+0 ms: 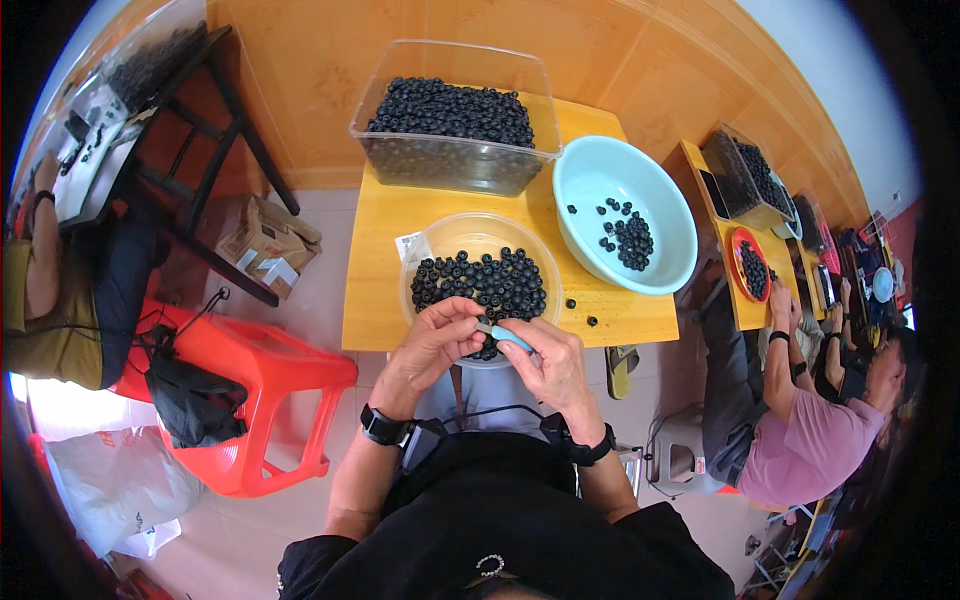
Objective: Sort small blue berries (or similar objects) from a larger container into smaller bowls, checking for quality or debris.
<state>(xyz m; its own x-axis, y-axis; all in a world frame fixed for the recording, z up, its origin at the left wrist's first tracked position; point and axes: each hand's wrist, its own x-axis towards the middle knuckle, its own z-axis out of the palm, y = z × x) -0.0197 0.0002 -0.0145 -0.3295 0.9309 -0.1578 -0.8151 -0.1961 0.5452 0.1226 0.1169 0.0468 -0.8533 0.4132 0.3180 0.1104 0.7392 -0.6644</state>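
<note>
Over the near rim of a round clear tub [548, 262], my two hands meet. My right hand [556, 368] grips a small knife [514, 338] by its light blue handle, the short blade pointing left. My left hand [432, 342] is closed in a pinch at the blade's tip; whatever its fingers hold is hidden. Many small, round black pieces [490, 278], some showing a hole, fill the tub beneath my hands. Two loose black pieces [592, 321] lie on the yellow table [640, 318] right of the tub.
Behind stands a large clear bin [455, 165] of black pieces; a pale blue basin [675, 262] holding some is at right. A red stool [262, 370] and a cardboard box [268, 245] stand left. Other people work at both sides; one at right has a red plate [738, 288].
</note>
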